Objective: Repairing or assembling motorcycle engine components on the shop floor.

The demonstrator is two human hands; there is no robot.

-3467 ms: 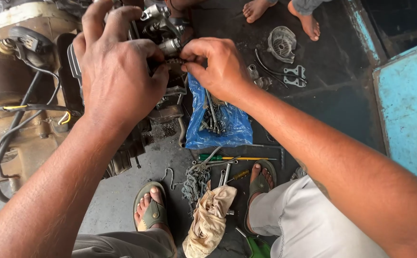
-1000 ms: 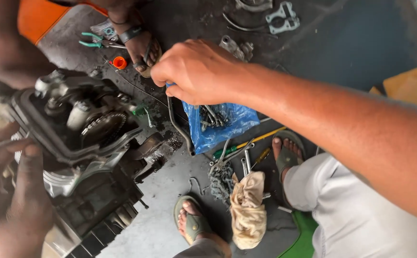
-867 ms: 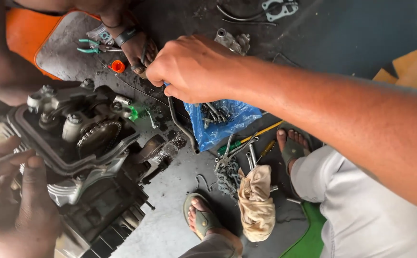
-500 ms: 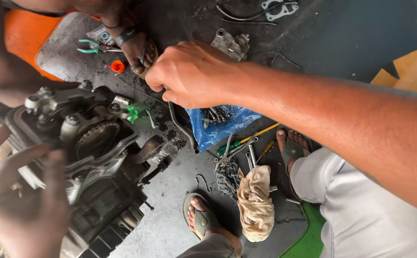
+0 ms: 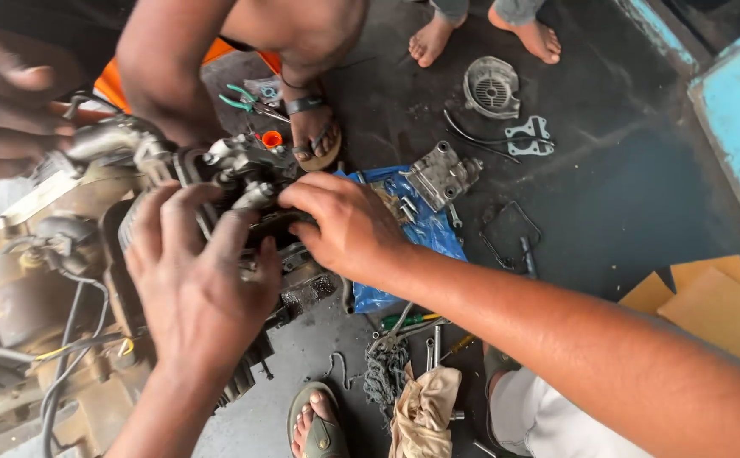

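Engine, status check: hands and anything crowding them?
Left hand and right hand both gripping engine top. Another person's hand close at left.

Blue plastic bag [image 5: 425,233] (crumpled) on floor, tan cardboard sheets [image 5: 709,301] right
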